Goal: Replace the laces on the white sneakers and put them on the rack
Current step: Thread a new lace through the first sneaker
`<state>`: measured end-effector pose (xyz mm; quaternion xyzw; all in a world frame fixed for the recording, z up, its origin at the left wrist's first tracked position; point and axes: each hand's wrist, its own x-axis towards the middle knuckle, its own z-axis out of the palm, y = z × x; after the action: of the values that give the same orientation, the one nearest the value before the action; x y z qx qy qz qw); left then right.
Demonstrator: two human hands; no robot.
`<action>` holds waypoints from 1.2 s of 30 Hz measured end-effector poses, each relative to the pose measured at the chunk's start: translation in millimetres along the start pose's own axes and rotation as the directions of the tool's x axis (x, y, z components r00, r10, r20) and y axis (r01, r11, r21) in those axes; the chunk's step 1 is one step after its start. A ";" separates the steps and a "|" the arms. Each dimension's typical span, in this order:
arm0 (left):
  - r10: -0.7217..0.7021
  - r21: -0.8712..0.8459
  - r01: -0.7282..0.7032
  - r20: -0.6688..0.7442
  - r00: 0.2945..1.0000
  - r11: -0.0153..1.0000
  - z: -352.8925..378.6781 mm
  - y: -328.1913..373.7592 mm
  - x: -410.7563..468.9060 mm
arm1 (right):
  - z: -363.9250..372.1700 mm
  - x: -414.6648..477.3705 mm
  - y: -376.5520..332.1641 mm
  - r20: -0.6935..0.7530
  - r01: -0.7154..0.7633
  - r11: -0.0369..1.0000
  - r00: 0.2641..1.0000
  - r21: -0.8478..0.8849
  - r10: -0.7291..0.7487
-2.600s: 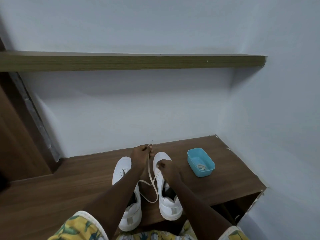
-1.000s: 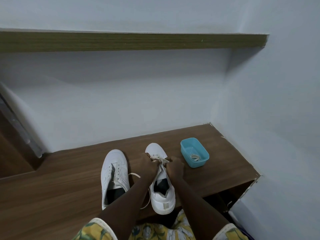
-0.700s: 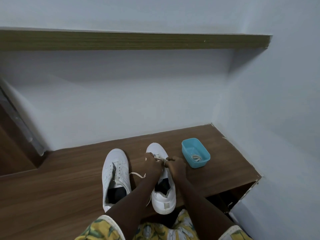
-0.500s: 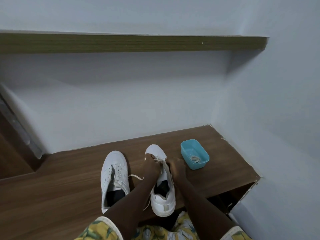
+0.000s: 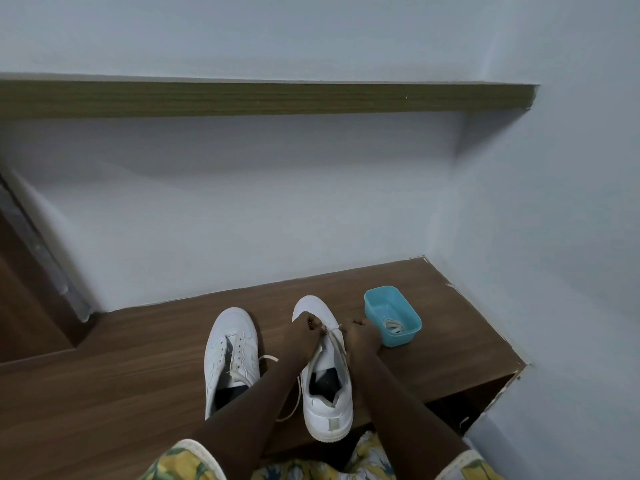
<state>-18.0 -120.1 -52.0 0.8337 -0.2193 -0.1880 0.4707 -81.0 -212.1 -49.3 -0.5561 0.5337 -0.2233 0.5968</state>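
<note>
Counter (image 5: 450,344) carries the left sneaker (image 5: 228,344) and, just beside it, the right sneaker (image 5: 329,407), toes pointing away. Left hand (image 5: 300,333) and right hand (image 5: 361,337) each pinch the lace (image 5: 333,329) at the front eyelets; threading seems barely begun, so next comes crossing the ends upward.

**A dim corner of pale walls and brown wood**

Standing here, I see a plain blue-grey back wall (image 5: 259,209) at 12 o'clock meeting a matching side wall (image 5: 554,220) at 3 o'clock. A long wooden shelf (image 5: 242,98) with an olive-brown edge runs across the back wall, with soft shadow beneath it. The brown wood-grain tabletop (image 5: 104,393) spreads from 6 to 8 o'clock. At 9 o'clock a grey strip (image 5: 41,254) edges a dark wooden panel (image 5: 20,306). At 4 o'clock a dark opening (image 5: 450,410) shows under the tabletop.
</note>
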 end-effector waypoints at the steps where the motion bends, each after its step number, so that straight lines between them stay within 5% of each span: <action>1: 0.008 0.000 -0.008 0.008 1.000 1.000 -1.7 1.1 0.7 | -2.6 1.5 -1.1 -0.043 0.009 1.000 0.999 -0.011 -0.010; 13: 0.023 0.027 -0.024 0.019 1.000 0.999 -22.2 -6.3 -1.9 | -38.0 -1.2 -10.7 -0.451 0.119 0.974 0.892 0.194 -0.019; 16: 0.054 0.074 -0.056 0.026 0.998 0.996 -23.7 -8.0 -3.4 | -32.8 -6.3 -11.3 -0.335 0.225 0.972 0.913 -0.062 -0.232; 19: 0.076 0.129 -0.081 0.043 0.996 0.988 -22.2 -5.8 -3.4 | -22.7 -7.6 -10.0 -0.030 0.366 0.882 0.919 -0.296 -0.392; 25: 0.068 0.135 -0.070 0.017 0.998 0.988 -18.6 -7.1 -2.5 | -6.3 -4.8 -2.6 0.442 0.568 0.633 0.818 -0.525 -0.368; 31: 0.079 0.188 -0.071 -0.034 0.996 0.980 -20.3 -9.9 -2.1 | -9.5 -5.6 -0.3 0.364 0.496 0.567 0.868 -0.658 -0.337; 36: 0.201 0.418 -0.195 0.029 0.979 0.887 -20.2 -6.2 -3.9 | -25.6 -3.3 -0.1 0.187 0.332 0.590 0.937 -0.736 -0.294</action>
<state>-9.5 -101.0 -47.2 0.8897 -0.3350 -0.0814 0.2992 -104.7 -220.2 -43.1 -0.8434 0.4579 -0.0685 0.2727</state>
